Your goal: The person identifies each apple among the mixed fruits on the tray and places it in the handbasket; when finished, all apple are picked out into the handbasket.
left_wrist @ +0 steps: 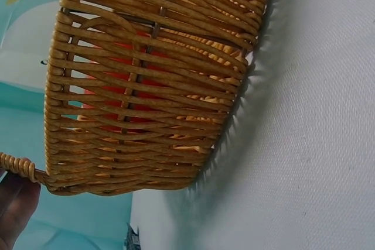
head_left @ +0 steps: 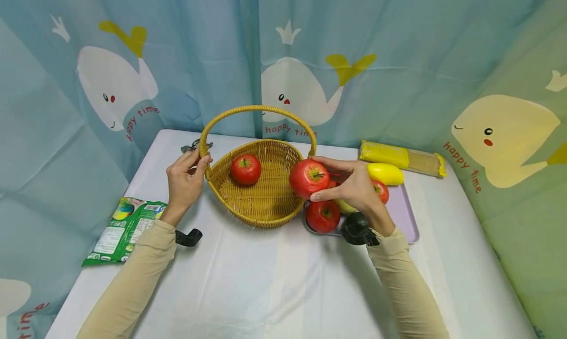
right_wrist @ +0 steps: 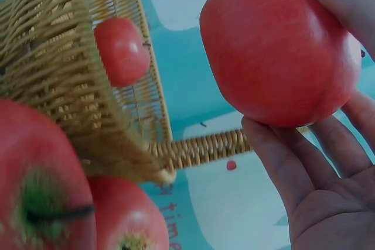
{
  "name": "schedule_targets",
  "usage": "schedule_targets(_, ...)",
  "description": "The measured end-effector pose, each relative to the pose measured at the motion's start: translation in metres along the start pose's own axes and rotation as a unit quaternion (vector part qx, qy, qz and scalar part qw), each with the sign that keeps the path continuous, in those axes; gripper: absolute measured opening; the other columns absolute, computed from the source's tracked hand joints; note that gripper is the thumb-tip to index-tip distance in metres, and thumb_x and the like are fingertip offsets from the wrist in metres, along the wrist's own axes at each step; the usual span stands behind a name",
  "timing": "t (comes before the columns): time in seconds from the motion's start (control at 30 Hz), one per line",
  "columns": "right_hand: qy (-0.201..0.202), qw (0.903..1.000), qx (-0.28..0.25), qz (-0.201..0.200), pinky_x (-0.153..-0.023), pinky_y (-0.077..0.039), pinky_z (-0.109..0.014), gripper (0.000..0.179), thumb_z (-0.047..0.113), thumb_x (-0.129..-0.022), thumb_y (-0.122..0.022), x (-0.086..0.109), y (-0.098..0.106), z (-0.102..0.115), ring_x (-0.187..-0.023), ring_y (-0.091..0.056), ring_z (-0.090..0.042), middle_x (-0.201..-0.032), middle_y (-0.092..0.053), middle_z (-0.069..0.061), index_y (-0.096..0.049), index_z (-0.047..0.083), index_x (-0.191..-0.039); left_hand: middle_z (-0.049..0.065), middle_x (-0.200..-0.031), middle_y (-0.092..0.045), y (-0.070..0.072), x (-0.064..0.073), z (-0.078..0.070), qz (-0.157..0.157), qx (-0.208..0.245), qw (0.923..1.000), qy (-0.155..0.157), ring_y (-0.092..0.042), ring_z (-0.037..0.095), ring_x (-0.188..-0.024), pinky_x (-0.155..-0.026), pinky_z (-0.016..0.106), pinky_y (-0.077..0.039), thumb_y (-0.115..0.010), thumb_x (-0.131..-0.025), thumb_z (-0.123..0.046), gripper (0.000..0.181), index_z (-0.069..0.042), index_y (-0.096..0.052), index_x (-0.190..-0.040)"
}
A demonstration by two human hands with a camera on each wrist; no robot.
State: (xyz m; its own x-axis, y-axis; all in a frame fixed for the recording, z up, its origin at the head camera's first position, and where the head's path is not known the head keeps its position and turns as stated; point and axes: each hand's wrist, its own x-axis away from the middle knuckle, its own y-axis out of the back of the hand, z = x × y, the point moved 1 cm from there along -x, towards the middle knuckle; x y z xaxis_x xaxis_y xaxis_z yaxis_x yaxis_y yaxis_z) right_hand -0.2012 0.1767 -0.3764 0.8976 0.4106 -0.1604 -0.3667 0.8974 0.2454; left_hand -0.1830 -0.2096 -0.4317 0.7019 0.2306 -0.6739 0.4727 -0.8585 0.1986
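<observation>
A yellow wicker basket (head_left: 270, 206) with an arched handle (head_left: 257, 107) stands on the table, one red apple (head_left: 245, 169) inside it. My left hand (head_left: 185, 179) pinches the left foot of the handle between thumb and fingers. Between the thumb and fingers of my right hand (head_left: 354, 184) is another red apple (head_left: 309, 178), raised at the basket's right rim. In the right wrist view this apple (right_wrist: 281, 48) appears large, the fingers under its lower side. Through the weave in the left wrist view, the inside apple shows as red behind the basket wall (left_wrist: 140, 98).
To the right a lilac tray (head_left: 409, 216) bears red apples (head_left: 323, 216) and a yellow fruit (head_left: 385, 173), partly hidden by my right hand. Behind it lies a yellow packet (head_left: 400, 158). A green snack bag (head_left: 128, 228) lies at the left, and a patterned curtain (head_left: 230, 58) hangs behind.
</observation>
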Motion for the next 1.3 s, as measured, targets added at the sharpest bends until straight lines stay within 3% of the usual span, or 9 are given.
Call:
schedule_targets(0.23,0.014,0.9997,0.0,0.019,-0.097,-0.064,-0.036,0.077,0.004,-0.071,-0.099,-0.005,-0.016,0.005,-0.112,-0.076,-0.021,-0.138,-0.073,-0.008,-0.069,0.011,-0.142,0.034,-0.091,-0.071,0.001,-0.003,-0.022,0.0,0.009,0.9999,-0.006,-0.064,-0.014,-0.09,-0.076,0.002,-0.054,-0.068,-0.096,0.013,0.023,0.02,-0.071,-0.118)
schedule_targets(0.43,0.008,0.9991,-0.012,0.04,-0.102,-0.062,-0.033,0.079,0.008,-0.076,-0.097,-0.012,-0.029,0.009,-0.12,-0.072,-0.022,-0.145,-0.068,-0.007,-0.064,0.011,-0.148,0.03,-0.091,-0.072,0.0,-0.001,-0.007,0.001,0.003,1.0,-0.004,-0.063,-0.014,-0.09,-0.075,0.003,-0.054,-0.069,-0.097,0.01,0.023,0.017,-0.072,-0.119)
schedule_targets(0.6,0.028,0.9983,-0.007,0.052,-0.107,-0.059,-0.032,0.079,0.006,-0.08,-0.094,-0.021,-0.04,0.013,-0.126,-0.068,-0.023,-0.148,-0.065,-0.006,-0.06,0.011,-0.151,0.027,-0.092,-0.074,-0.001,0.0,0.006,-0.002,-0.011,0.9999,-0.004,-0.062,-0.016,-0.09,-0.074,0.002,-0.053,-0.071,-0.097,0.008,0.023,0.015,-0.073,-0.119)
schedule_targets(0.9,0.025,0.9974,-0.023,0.064,-0.114,-0.055,-0.036,0.08,-0.001,-0.085,-0.087,-0.043,-0.057,0.012,-0.137,-0.059,-0.025,-0.156,-0.057,-0.006,-0.052,0.009,-0.156,0.033,-0.091,-0.072,0.0,-0.002,-0.019,-0.003,0.004,1.0,-0.008,-0.063,-0.016,-0.09,-0.076,0.001,-0.053,-0.068,-0.096,0.012,0.023,0.019,-0.071,-0.118)
schedule_targets(1.17,0.002,0.9981,-0.015,0.06,-0.117,-0.052,-0.043,0.08,0.0,-0.085,-0.086,-0.056,-0.067,0.008,-0.136,-0.058,-0.025,-0.152,-0.058,-0.006,-0.052,0.013,-0.156,0.027,-0.094,-0.075,-0.001,0.001,0.008,-0.003,-0.004,1.0,-0.002,-0.065,-0.015,-0.091,-0.075,0.002,-0.054,-0.071,-0.097,0.007,0.024,0.012,-0.074,-0.121)
schedule_targets(1.3,0.001,0.9984,-0.005,0.057,-0.117,-0.052,-0.045,0.08,0.001,-0.085,-0.087,-0.062,-0.071,0.006,-0.134,-0.058,-0.026,-0.151,-0.057,-0.006,-0.052,0.012,-0.156,0.025,-0.095,-0.076,0.0,0.001,0.013,-0.001,0.001,1.0,0.0,-0.067,-0.012,-0.091,-0.075,0.003,-0.055,-0.072,-0.097,0.005,0.025,0.011,-0.075,-0.121)
